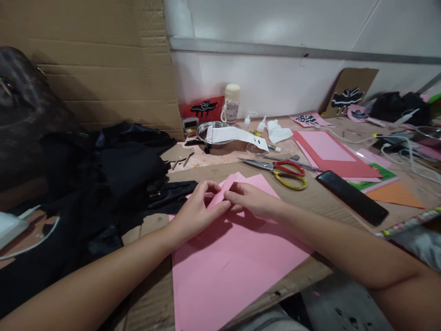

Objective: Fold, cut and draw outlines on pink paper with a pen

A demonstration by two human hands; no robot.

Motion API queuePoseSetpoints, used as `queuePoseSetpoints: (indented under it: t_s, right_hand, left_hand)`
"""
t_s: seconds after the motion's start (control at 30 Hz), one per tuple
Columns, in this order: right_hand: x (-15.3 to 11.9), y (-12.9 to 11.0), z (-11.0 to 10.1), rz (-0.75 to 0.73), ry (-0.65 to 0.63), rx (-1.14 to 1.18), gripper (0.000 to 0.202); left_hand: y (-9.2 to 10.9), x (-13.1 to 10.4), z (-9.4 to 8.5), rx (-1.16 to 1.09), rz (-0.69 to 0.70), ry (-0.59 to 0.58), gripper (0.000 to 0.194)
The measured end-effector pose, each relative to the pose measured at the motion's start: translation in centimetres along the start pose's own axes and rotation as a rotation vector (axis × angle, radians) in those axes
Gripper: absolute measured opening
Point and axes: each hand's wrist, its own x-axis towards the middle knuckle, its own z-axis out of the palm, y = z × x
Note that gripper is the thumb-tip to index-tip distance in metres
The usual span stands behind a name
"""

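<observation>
Pink paper [220,276] lies in sheets on a cardboard mat in front of me. Above it, my left hand [201,202] pinches a raised, folded piece of pink paper [225,186] between thumb and fingers. From the other side, my right hand [250,197] grips the same piece, its thumb close to the left thumb. My fingers hide part of the fold. Beyond my right hand rest scissors [275,168] with one red and one yellow handle, blades pointing left.
Black fabric [131,170] heaps at the left. A phone [351,196] and red sheets [320,158] lie at the right. Toward the wall stand a bottle [232,103], a metal bowl [203,133] and small glue bottles [261,126]. A white cable [409,149] crosses the right side.
</observation>
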Motion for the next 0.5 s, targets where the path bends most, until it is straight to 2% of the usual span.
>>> queuePoseSetpoints:
  t_s: [0.13,0.23,0.37,0.5]
  right_hand:
    - [0.29,0.19,-0.16,0.014,-0.020,0.018,0.052]
    - [0.44,0.18,-0.08,0.014,-0.013,0.039,0.058]
    - [0.29,0.01,0.06,0.000,-0.017,0.045,0.069]
    - [0.06,-0.17,0.12,0.001,0.000,0.035,0.068]
  left_hand:
    - [-0.31,0.34,-0.20,-0.050,0.014,0.000,0.038]
    - [-0.35,0.42,-0.31,-0.054,0.018,0.012,0.038]
    - [-0.17,0.11,-0.11,-0.016,0.018,-0.006,0.040]
    - [-0.21,-0.07,0.04,0.042,0.035,-0.012,0.040]
